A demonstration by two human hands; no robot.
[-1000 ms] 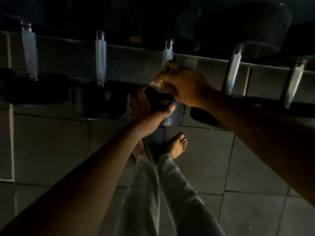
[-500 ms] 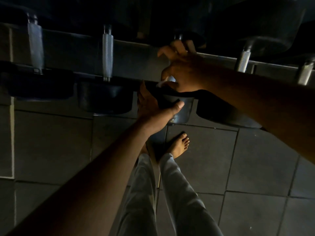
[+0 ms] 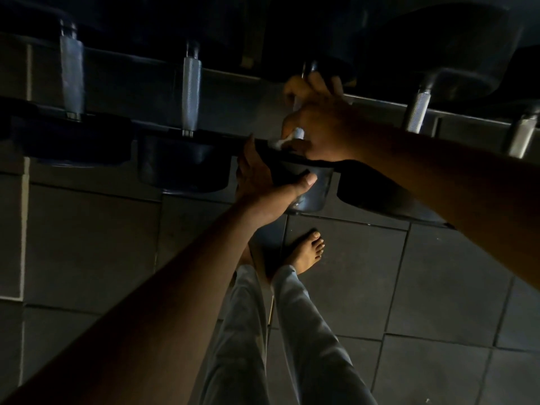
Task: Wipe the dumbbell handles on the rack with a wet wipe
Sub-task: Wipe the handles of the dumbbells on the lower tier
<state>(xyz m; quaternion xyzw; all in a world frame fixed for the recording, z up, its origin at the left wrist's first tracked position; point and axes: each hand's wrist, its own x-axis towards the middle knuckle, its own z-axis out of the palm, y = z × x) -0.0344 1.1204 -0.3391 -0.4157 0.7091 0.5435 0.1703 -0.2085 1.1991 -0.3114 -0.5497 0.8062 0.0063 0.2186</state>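
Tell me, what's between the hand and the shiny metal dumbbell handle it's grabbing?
A white wet wipe. In the head view the right hand wraps it around the middle dumbbell's metal handle, with a crumpled bit poking out below the fingers.

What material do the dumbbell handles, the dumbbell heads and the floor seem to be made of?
Dumbbell handles: probably metal, silvery with a fine cross-hatched texture that catches the light.
Dumbbell heads: likely rubber or a coated material, matte black with a dull sheen; the dim light leaves this open.
Floor: apparently grey tiles, with visible joint lines.

White wipe, black dumbbell heads
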